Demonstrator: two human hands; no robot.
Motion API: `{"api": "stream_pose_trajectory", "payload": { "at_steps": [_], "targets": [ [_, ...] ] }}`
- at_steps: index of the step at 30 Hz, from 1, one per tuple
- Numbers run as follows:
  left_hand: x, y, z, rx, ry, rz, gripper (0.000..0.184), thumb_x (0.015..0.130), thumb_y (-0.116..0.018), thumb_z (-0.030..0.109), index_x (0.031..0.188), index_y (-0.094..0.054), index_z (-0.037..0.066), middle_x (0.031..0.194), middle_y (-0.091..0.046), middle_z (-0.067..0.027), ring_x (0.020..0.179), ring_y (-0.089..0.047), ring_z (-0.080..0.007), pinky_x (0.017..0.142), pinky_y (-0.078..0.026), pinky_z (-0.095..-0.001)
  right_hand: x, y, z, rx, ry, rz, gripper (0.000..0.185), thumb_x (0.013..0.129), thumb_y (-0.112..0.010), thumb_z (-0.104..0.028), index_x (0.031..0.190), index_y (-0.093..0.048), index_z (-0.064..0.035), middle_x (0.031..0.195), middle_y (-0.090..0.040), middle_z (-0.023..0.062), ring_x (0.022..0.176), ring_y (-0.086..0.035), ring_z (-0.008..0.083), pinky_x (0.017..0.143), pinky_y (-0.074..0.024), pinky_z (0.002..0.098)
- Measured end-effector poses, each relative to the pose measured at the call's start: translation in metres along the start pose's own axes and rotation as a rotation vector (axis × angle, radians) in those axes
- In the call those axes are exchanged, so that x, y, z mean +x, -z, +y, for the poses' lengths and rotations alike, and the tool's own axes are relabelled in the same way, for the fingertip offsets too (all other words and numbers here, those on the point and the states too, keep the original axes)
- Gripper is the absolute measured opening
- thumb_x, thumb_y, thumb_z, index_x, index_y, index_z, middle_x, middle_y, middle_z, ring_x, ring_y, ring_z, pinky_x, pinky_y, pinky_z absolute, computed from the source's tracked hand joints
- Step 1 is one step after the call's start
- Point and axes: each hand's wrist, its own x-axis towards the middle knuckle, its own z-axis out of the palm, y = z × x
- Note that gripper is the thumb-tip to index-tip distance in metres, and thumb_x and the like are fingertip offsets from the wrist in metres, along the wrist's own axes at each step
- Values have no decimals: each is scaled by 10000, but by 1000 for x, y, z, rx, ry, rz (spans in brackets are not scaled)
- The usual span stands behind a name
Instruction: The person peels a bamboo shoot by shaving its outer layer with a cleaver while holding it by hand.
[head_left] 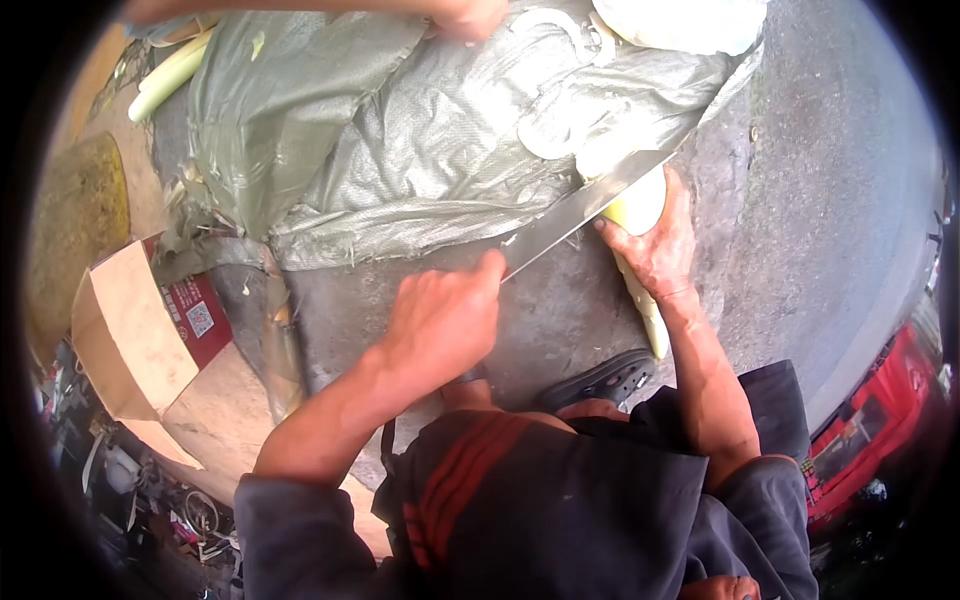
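Fingers clasping — left hand (440, 318), one knife (585, 208); right hand (665, 245), one pale vegetable (641, 203)

Ground (520, 325): grey, hard, stained, with fine debris; lighter at the right. Sheet (430, 150): one, woven plastic, silvery grey-green, laid directly on the ground, heavily wrinkled, near edge bunched and frayed. On the sheet, toward its right: pale curved strips (540, 132) and, at the far corner, a large whitish bulk (690, 22), too bright to identify. Beside the sheet's far left: pale green stalks (165, 82), lying lengthwise. At left: tan board (215, 410), flat, bearing a cardboard box (135, 330), open-flapped, with one dark red printed side; farther left, a worn yellowish mat (80, 230). Between box and bare ground lay a brownish husk (283, 340).
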Motion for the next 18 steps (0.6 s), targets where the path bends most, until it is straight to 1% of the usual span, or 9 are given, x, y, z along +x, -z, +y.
{"api": "stream_pose_trajectory", "payload": {
  "at_steps": [1,4,7,13,18],
  "targets": [
    [3,0,1,10,6,-15,140,881,-622,67,991,-543,30,687,-667,-183,610,-651,-423,554,-488,-544,0,-1,-1,1,-5,2,1044,610,-890,-423,1475,-392,-116,1274,-540,200,1191,-556,407,973,-484,511],
    [17,-11,4,34,-4,27,146,877,-616,70,994,-546,20,656,-657,-183,596,-651,-420,556,-494,-541,0,-2,2,-6,8,18,1043,608,-889,-429,1472,-398,-113,1275,-540,198,1193,-558,403,971,-487,507],
    [35,-24,3,-3,-24,67,148,875,-605,71,995,-549,6,656,-660,-189,601,-656,-419,573,-504,-541,0,0,-1,0,-35,-10,1038,610,-888,-430,1468,-403,-106,1283,-539,199,1193,-557,404,979,-484,504],
    [67,-31,0,0,-18,59,171,866,-592,56,1023,-565,-5,700,-681,-210,662,-683,-423,630,-523,-547,0,0,-1,21,5,8,1016,623,-878,-439,1460,-411,-103,1283,-544,199,1210,-550,407,992,-473,503],
    [82,-28,6,23,-3,28,177,854,-584,40,1016,-565,-30,706,-682,-229,679,-693,-427,658,-533,-550,3,3,-1,40,-12,-14,990,627,-877,-431,1447,-426,-107,1267,-556,199,1194,-564,408,984,-479,505]
  ]
}}
